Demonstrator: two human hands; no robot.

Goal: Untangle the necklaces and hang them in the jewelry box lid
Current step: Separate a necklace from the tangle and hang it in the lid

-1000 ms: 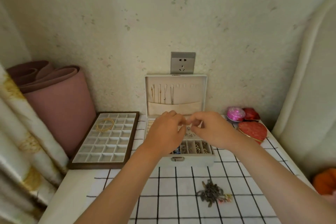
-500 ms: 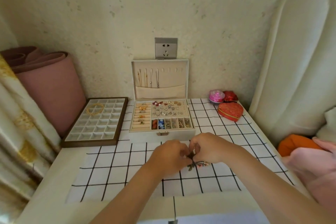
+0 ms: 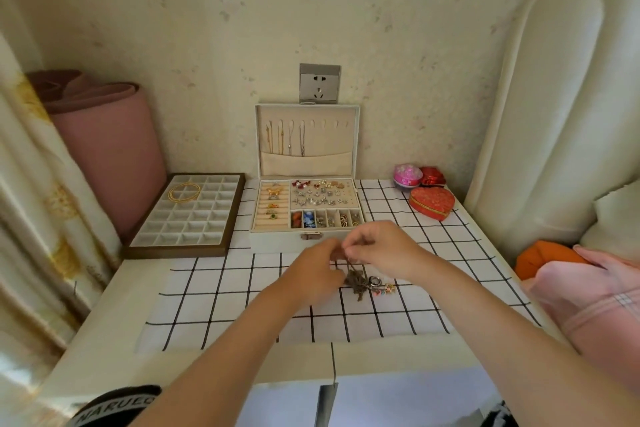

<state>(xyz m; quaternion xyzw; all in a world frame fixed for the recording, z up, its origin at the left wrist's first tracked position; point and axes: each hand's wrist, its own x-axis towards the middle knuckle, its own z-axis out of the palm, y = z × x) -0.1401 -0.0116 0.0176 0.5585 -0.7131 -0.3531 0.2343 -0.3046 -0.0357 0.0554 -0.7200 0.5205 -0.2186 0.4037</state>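
A dark tangle of necklaces [image 3: 360, 281] with small coloured beads at its right end lies on the checked mat in front of the white jewelry box [image 3: 273, 240]. My left hand [image 3: 317, 274] and my right hand [image 3: 379, 250] meet just above the tangle, and each pinches a strand that rises from it. The box's lid [image 3: 308, 140] stands upright against the wall. Several thin necklaces [image 3: 285, 139] hang from the hooks on its left side, while the right hooks are bare. The tangle's left part is hidden behind my left hand.
A brown tray [image 3: 183, 217] with a gold bangle sits left of the box, beside a pink rolled mat [image 3: 104, 149]. A red heart box [image 3: 431, 203] and two small round boxes [image 3: 408, 177] stand at the back right. A cushioned headboard [image 3: 540, 114] and someone's knee [image 3: 588, 288] are on the right.
My hands came back from the open box to the tangle on the mat and took hold of it. They now lift strands slightly above the pile.
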